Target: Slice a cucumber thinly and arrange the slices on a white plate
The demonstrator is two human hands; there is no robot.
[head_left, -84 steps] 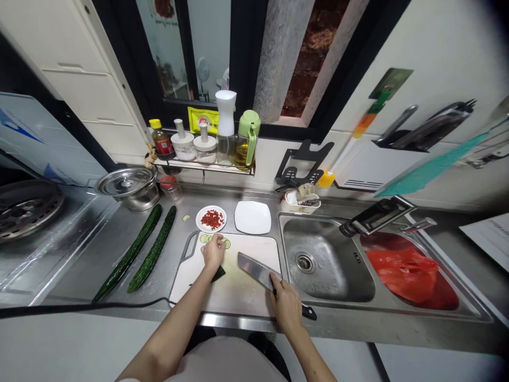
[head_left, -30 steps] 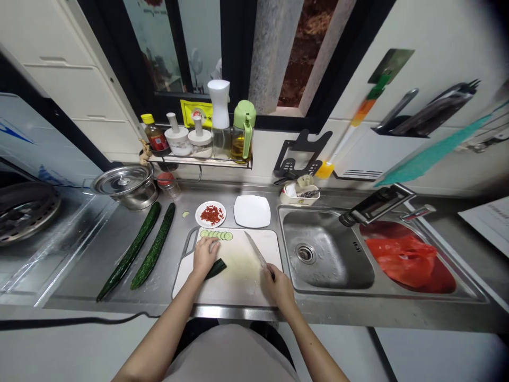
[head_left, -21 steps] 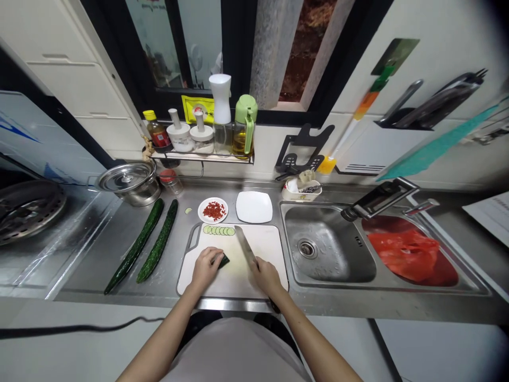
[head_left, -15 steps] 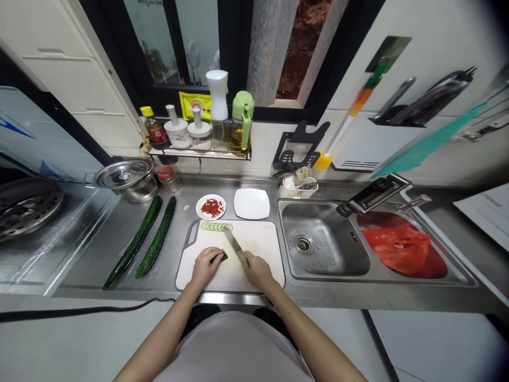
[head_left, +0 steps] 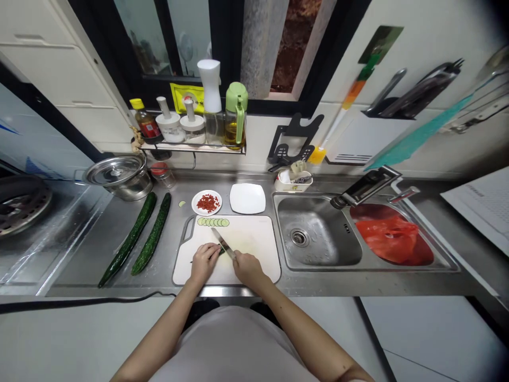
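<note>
My right hand [head_left: 248,269] is wrapped round the handle of a kitchen knife [head_left: 221,241], its blade slanting up and left over the white cutting board [head_left: 258,239]. Beside the blade, my left hand [head_left: 204,262] presses down on a short piece of cucumber [head_left: 221,251], mostly hidden under the fingers. An overlapping row of pale cucumber slices [head_left: 213,222] lies along the board's far edge. Behind the board stand a small plate of chopped red bits [head_left: 208,202] and a white square plate [head_left: 247,198].
Two whole cucumbers [head_left: 153,236] lie left of the board, near a lidded steel pot [head_left: 119,178]. At right is the sink [head_left: 322,249], with a red plastic bag [head_left: 387,239] in its second basin. Bottles and jars stand on a wall rack [head_left: 191,146].
The knife has moved left and nearer, from the end of the slice row to beside my left fingers. The whole view has shifted slightly.
</note>
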